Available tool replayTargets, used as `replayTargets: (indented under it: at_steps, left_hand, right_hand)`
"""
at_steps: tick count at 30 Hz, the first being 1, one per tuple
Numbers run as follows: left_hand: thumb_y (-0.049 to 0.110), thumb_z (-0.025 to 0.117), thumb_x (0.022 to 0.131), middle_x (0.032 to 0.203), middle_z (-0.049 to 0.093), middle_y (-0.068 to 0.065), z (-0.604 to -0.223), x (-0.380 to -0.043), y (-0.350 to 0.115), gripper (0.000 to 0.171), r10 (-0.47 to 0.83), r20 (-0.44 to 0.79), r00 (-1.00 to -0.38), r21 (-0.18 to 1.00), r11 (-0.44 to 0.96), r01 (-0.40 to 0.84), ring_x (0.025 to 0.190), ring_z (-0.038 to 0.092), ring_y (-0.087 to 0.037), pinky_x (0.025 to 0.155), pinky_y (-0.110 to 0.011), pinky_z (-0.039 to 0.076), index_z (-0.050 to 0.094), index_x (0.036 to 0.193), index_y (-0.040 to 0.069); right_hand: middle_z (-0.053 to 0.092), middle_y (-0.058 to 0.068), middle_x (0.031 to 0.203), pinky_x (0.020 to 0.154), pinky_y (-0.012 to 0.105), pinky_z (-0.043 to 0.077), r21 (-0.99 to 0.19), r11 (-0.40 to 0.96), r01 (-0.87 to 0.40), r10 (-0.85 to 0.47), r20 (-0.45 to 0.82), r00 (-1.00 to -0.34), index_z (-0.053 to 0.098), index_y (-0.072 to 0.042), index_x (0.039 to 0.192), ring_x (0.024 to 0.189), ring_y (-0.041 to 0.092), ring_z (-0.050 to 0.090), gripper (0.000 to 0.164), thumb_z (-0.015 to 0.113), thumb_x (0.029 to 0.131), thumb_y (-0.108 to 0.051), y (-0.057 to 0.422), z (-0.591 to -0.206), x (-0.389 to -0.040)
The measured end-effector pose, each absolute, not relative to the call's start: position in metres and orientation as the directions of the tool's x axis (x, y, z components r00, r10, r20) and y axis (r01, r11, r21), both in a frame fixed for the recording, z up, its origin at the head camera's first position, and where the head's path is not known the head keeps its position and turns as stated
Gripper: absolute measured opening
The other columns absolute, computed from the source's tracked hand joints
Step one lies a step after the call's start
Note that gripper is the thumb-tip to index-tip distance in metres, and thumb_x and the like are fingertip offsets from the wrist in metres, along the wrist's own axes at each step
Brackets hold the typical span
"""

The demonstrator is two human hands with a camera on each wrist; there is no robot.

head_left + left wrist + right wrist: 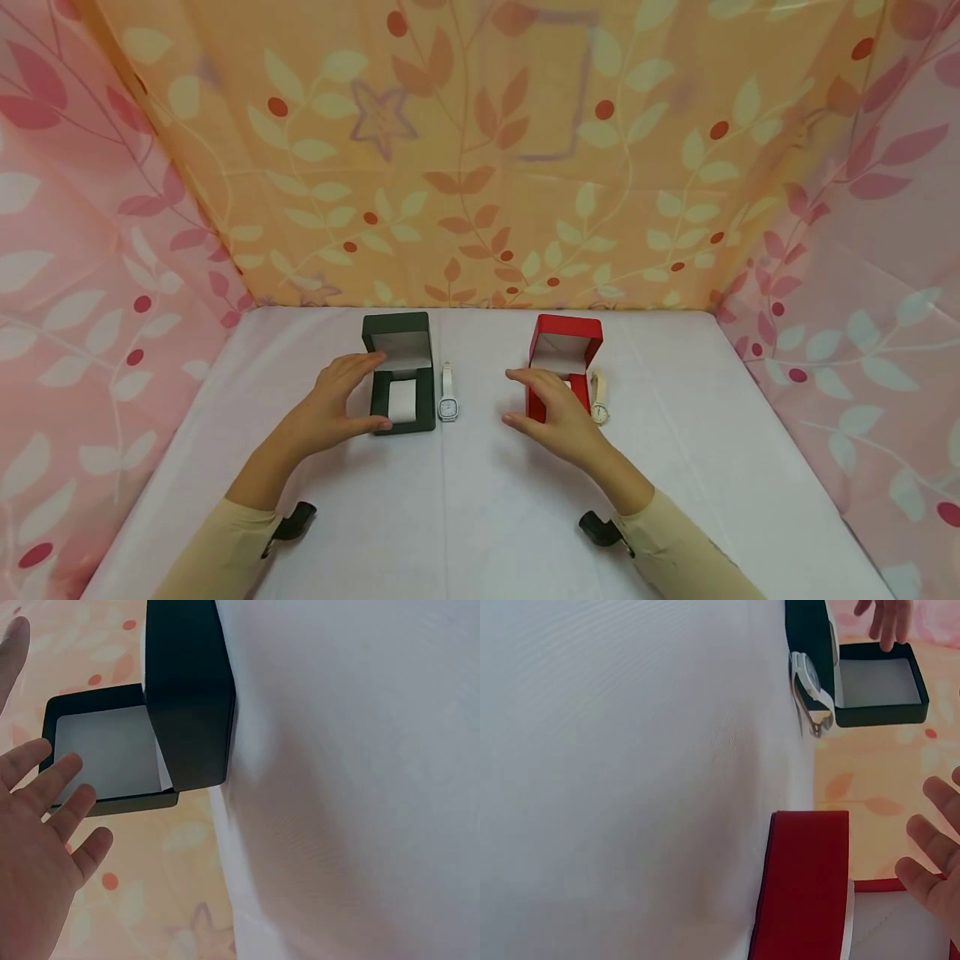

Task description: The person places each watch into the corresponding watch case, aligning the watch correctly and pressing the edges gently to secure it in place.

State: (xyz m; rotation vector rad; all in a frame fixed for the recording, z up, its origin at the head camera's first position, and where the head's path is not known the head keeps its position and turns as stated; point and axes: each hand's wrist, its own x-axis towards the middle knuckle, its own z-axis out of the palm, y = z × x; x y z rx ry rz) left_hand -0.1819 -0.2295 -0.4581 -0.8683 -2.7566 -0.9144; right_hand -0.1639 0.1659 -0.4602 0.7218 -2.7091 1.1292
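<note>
A dark green watch box (pixel 427 408) stands with its lid raised, a white cushion (pixel 402 401) inside. My left hand (pixel 324 412) hovers at its left side, fingers spread and thumb apart, holding nothing. To the right of that box lies a square-faced watch (pixel 447 407) with a white strap. My right hand (pixel 564 423) is over the front left of a red watch box (pixel 566 324), also with its lid up; the hand hides much of its inside. Its fingers are loosely extended around nothing. A round-faced watch (pixel 599 412) with a cream strap lies beside the red box.
A white cloth (pixel 465 517) covers the table. Patterned orange fabric (pixel 450 208) hangs behind it, with pink fabric walls at the left (pixel 90 333) and right (pixel 862 350). Each wrist carries a small black camera, one left (pixel 296 521), one right (pixel 598 528).
</note>
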Motion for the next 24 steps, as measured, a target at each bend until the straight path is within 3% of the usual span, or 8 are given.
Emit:
replayTargets:
  at_steps: [11,21,24]
  left_hand:
    - [0.045,0.090,0.076,0.157,0.044,-0.011,-0.463,-0.181,-0.226,0.100,0.490,0.290,-0.822,0.518,0.642,0.565,0.144,0.033,-0.034,0.115,-0.064,0.022,0.042,0.155,0.008]
    - [0.053,0.088,0.075,0.158,0.043,-0.011,-0.464,-0.180,-0.226,0.102,0.476,0.231,-0.848,0.540,0.663,0.519,0.145,0.032,-0.035,0.115,-0.065,0.020,0.041,0.156,0.010]
    - [0.052,0.088,0.075,0.158,0.043,-0.011,-0.467,-0.180,-0.226,0.102,0.474,0.228,-0.851,0.545,0.662,0.515,0.145,0.031,-0.035,0.116,-0.065,0.020,0.041,0.156,0.010]
  right_hand:
    - [0.058,-0.012,0.142,0.111,0.045,0.046,-0.684,0.573,-0.450,-0.402,0.244,-0.883,0.058,-0.028,0.144,0.135,0.012,0.051,0.061,0.081,0.088,-0.041,0.144,-0.464,-0.174]
    - [0.060,-0.014,0.140,0.112,0.048,0.044,-0.748,0.545,-0.379,-0.392,0.172,-0.904,0.058,-0.034,0.142,0.135,0.012,0.051,0.060,0.081,0.087,-0.041,0.119,-0.470,-0.186]
    - [0.062,-0.012,0.138,0.113,0.047,0.043,-0.761,0.530,-0.373,-0.392,0.170,-0.904,0.060,-0.030,0.141,0.135,0.013,0.052,0.059,0.082,0.087,-0.038,0.113,-0.472,-0.190]
